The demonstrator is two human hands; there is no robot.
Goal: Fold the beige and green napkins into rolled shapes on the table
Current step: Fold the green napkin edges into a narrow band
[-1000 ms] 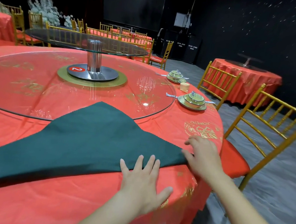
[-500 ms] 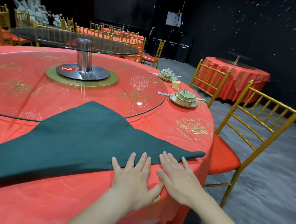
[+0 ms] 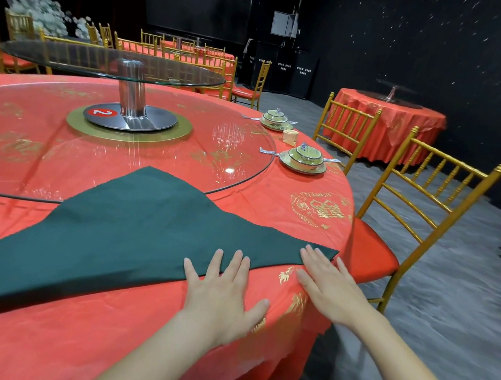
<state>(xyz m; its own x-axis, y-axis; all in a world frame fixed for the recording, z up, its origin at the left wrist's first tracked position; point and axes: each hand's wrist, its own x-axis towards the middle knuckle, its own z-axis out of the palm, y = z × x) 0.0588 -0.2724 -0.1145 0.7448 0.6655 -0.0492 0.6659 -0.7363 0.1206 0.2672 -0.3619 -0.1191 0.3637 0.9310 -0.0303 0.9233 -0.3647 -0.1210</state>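
Observation:
A dark green napkin (image 3: 129, 228) lies folded into a flat triangle on the red tablecloth (image 3: 96, 338), its far tip resting on the glass turntable's edge. My left hand (image 3: 223, 291) lies flat, fingers spread, its fingertips on the napkin's near edge. My right hand (image 3: 329, 286) is flat too, fingertips touching the napkin's right corner near the table edge. A small beige rolled napkin (image 3: 289, 136) stands far off between two place settings. Neither hand grips anything.
A large glass turntable (image 3: 95, 150) with a steel post and a raised glass disc (image 3: 109, 63) fills the table's middle. Two covered bowls on plates (image 3: 303, 160) sit at the far right. A gold chair (image 3: 416, 224) with a red seat stands right of the table.
My right hand slid from the napkin's right corner toward my left hand, then back out to the corner. My left hand stayed flat on the near edge.

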